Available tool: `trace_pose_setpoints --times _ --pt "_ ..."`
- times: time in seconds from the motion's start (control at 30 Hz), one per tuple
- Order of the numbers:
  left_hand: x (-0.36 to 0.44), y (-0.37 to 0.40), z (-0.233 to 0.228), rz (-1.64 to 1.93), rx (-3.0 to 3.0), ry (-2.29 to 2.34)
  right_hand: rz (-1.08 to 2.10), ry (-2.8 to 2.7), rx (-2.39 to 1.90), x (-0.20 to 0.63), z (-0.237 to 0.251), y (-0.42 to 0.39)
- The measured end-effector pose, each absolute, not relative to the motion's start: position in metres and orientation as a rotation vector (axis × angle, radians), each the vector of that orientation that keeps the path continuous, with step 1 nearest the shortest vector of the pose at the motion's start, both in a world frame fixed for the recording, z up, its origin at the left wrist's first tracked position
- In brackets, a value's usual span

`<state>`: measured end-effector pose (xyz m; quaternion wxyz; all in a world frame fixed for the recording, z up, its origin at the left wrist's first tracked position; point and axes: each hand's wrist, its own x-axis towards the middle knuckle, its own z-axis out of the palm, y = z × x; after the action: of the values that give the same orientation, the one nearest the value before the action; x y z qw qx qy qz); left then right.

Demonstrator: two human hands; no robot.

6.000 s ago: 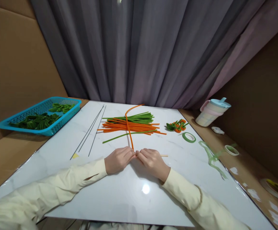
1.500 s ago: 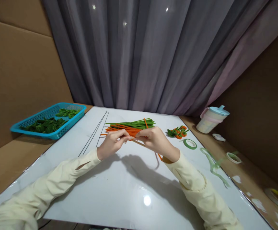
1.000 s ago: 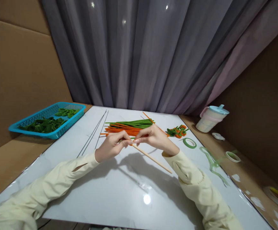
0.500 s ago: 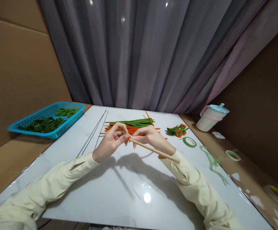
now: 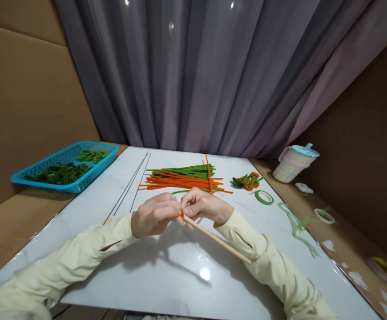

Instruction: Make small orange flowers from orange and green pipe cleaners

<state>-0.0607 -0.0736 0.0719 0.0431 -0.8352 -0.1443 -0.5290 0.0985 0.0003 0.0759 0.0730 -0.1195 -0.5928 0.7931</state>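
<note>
A thin pale wooden stick (image 5: 218, 240) slants from between my hands down toward my right sleeve. Some orange pipe cleaner (image 5: 182, 214) is wrapped at its upper end. My left hand (image 5: 155, 215) closes around that end, its fingers hiding the tip. My right hand (image 5: 207, 207) pinches at the same spot with thumb and forefinger. A long orange strand (image 5: 208, 173) stands up behind the right hand; where it joins is hidden. Beyond the hands lie orange pipe cleaners (image 5: 176, 180) and a bundle of green ones (image 5: 183, 170).
On the left stands a blue basket (image 5: 80, 181) with green leaf-like pieces. Dark wires (image 5: 128, 184) lie nearby. To the right are orange-green pieces (image 5: 247, 181), a green tape roll (image 5: 264, 198), tangled green tape (image 5: 296, 226) and a lidded cup (image 5: 295, 164).
Both hands have come lower and nearer to me, and the left has turned its back up. The stick's lower end has dropped, and the upright orange strand has swung more upright.
</note>
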Motion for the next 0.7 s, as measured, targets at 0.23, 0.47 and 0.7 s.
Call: trace_pose_setpoints --times 0.23,0.47,0.7 --pt "-0.068 -0.074 0.074 -1.298 -2.41 -0.342 2.485 -1.798 -0.305 0.095 0.067 0.0" --pt "-0.064 -0.074 0.073 -1.395 -2.358 -0.581 2.405 -1.759 -0.265 0.088 0.057 -0.006" --pt "-0.068 -0.058 0.074 -1.529 -2.218 -0.955 1.847 -1.622 -0.459 0.08 0.054 -0.032"
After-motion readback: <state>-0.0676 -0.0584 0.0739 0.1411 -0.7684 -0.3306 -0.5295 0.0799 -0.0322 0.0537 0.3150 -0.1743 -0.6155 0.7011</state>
